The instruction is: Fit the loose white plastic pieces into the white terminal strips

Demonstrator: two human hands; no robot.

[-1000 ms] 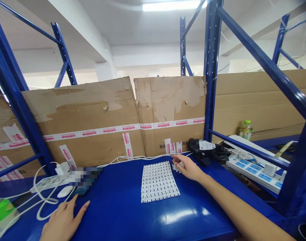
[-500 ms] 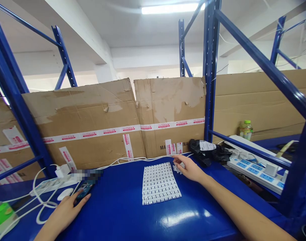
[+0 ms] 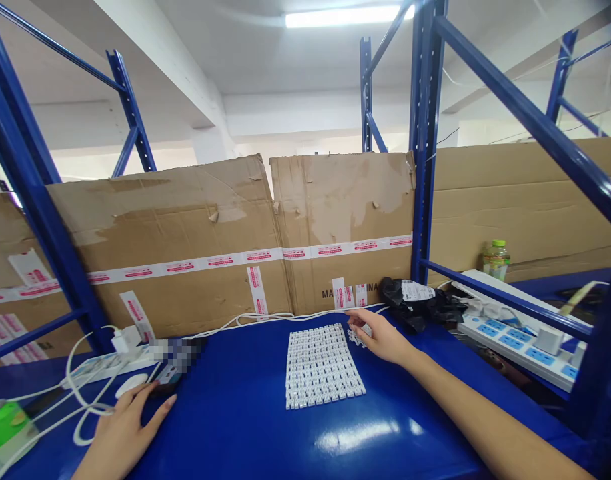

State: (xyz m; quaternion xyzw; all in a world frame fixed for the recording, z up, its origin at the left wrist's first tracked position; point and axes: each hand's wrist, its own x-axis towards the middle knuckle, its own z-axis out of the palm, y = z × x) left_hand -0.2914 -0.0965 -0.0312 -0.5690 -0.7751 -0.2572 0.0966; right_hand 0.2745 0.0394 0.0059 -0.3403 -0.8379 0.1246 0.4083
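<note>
Head view, right hand: the right hand [image 3: 380, 337] lay palm down at the far side of the counter [image 3: 245, 427], arm coming in from the lower right.
Right grip: fingertips were bent onto a small heap of loose pieces [image 3: 356, 337]; whether they were pinched on one could not be told.
Pieces from the grip: directly under and just left of the fingertips, touching them, near the cardboard [image 3: 185, 247] at the back.
Mat: a white mat of the same small parts [image 3: 321, 365] lay just left of the right hand, its far right corner beside the heap; its long axis ran away from the person, tilted slightly.
Nearer hand: the right one by far; the left was well apart from the mat and the heap.
Head view, left hand: the left hand [image 3: 123, 427] rested flat at the near left edge, fingers pointing forward and to the right.
Left grip: fingers apart, clamped on nothing.
Phone: a dark phone [image 3: 166, 380] lay at those fingertips, touching or nearly so; its long axis slanted away to the right, its far end blurred.
Around it: a white mouse [image 3: 130, 385] just left of the phone, amid white cables [image 3: 85, 400].
</note>
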